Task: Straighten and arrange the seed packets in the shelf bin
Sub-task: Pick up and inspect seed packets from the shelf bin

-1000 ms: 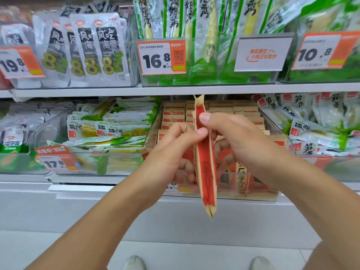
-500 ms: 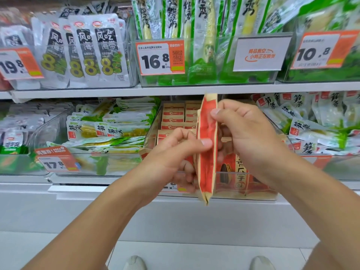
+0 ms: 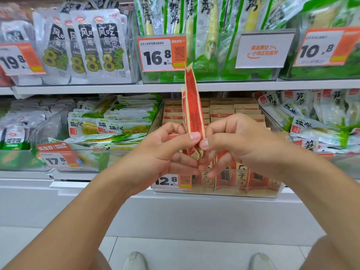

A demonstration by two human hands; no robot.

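Note:
A red and tan seed packet (image 3: 191, 106) stands upright, edge-on to me, in front of the shelf. My left hand (image 3: 165, 152) and my right hand (image 3: 239, 145) both pinch its lower end between thumb and fingers. The packet's top reaches up past the upper shelf edge. Behind my hands sits the clear shelf bin (image 3: 259, 193), filled with rows of matching seed packets (image 3: 233, 112) standing upright; the front row shows red and tan faces through the bin wall.
A 12.8 price tag (image 3: 171, 181) hangs on the bin front. Bins of green and white snack packs (image 3: 109, 125) flank it left and right (image 3: 319, 121). The upper shelf (image 3: 214, 85) carries white seaweed packs and green bamboo shoot packs. White floor tiles and my shoes lie below.
The packet has risen; both hands slid from its middle and top down to its bottom end, so it now sticks up above them instead of hanging below.

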